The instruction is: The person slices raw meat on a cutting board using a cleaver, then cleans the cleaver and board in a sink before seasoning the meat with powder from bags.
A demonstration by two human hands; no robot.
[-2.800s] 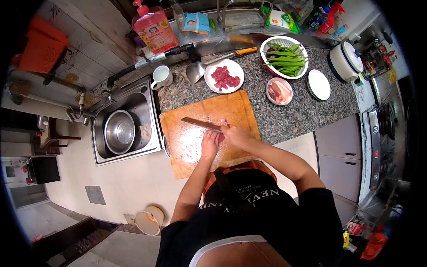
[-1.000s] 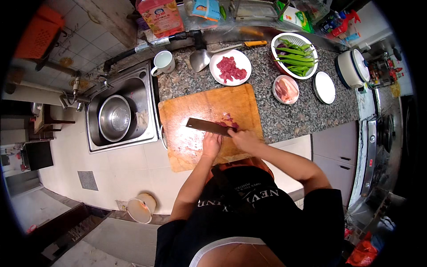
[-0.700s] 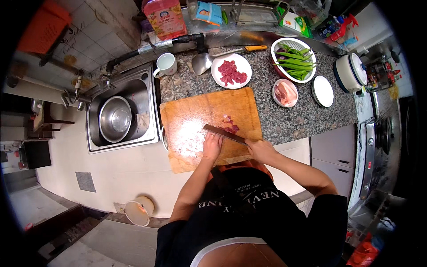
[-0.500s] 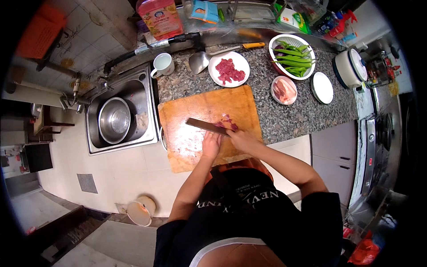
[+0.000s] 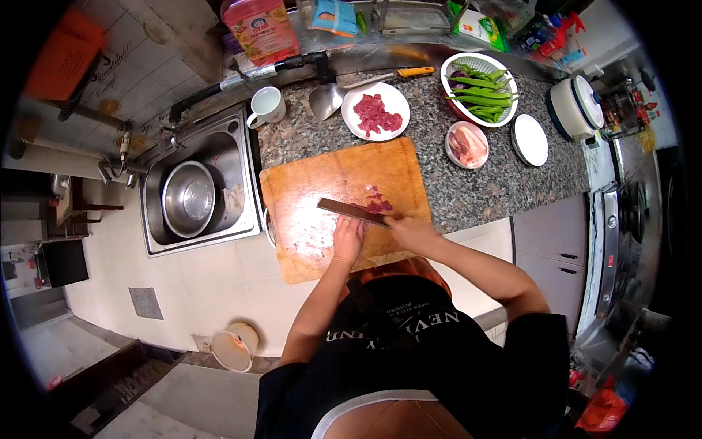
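My right hand (image 5: 411, 233) is closed round the handle of a cleaver (image 5: 352, 211), whose dark blade points left over a wooden cutting board (image 5: 307, 172). My left hand (image 5: 349, 236) lies just on the near side of the blade, fingers drawn together at its edge; whatever they hold is hidden. Cut pieces of red meat (image 5: 377, 199) lie on the board beyond the blade, and small scraps are scattered to the left. A white plate (image 5: 352, 128) behind the board holds more sliced red meat (image 5: 375, 113).
Left of the board is a sink (image 5: 245, 197) with a steel bowl (image 5: 189, 199). Behind stand a mug (image 5: 268, 106) and a spatula (image 5: 326, 100). To the right are a basket of green peppers (image 5: 479, 95), a bowl of pale meat (image 5: 468, 145), a white dish (image 5: 530, 140) and a white pot (image 5: 576, 108).
The cleaver and my right hand have shifted slightly right and toward me. More of the cut meat beyond the blade shows. My left hand stays almost in place.
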